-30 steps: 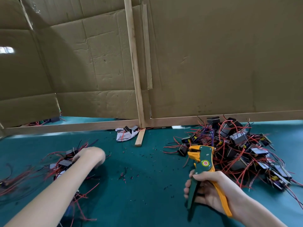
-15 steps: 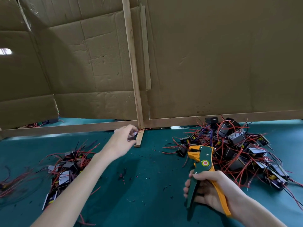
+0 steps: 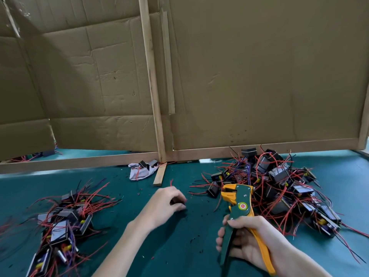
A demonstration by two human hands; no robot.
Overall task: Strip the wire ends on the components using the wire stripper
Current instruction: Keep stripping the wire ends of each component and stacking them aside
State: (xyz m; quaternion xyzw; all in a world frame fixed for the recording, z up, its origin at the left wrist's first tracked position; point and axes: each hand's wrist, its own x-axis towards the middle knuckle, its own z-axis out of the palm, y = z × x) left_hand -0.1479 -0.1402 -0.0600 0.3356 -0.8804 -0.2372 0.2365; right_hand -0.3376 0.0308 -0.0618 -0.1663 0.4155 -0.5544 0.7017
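1. The right hand (image 3: pixel 249 242) grips the green-and-yellow metal wire stripper (image 3: pixel 238 204) by its handles, its jaws pointing away.
2. The left hand (image 3: pixel 165 206) curls around what looks like a small black red-wired component (image 3: pixel 176 201), low over the teal tabletop (image 3: pixel 199 228).
3. The component lies just left of the stripper's head.

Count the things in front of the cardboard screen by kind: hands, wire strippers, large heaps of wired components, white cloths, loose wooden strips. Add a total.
Hands: 2, left hand holding a small component, right hand
Wire stripper: 1
Large heaps of wired components: 2, left heap, right heap
White cloth: 1
Loose wooden strip: 1
Total: 7
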